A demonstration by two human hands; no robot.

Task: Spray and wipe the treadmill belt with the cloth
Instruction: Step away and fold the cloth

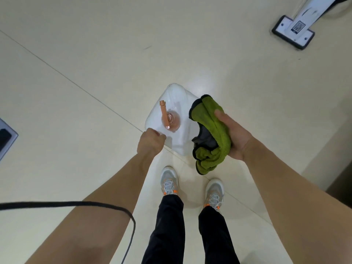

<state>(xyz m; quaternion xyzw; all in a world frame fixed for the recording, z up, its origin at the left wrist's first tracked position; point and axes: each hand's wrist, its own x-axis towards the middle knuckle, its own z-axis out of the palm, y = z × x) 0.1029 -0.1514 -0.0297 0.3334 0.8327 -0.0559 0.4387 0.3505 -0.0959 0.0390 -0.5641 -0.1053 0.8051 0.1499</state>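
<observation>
While the left grip is curling round the near corner of the clear spray jug, the right grip is clutching the bunched green cloth beside it.
Jug is likely handling heavy and slick, best taken at its neck; cloth soft, light, graspable anywhere.

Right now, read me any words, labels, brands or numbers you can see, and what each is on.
None can be read.
On the white post, a dark square sticker: too blurred, perhaps a code.
Grey marks higher on the post: unreadable.
No lettering shows on the clear jug or green cloth.
</observation>
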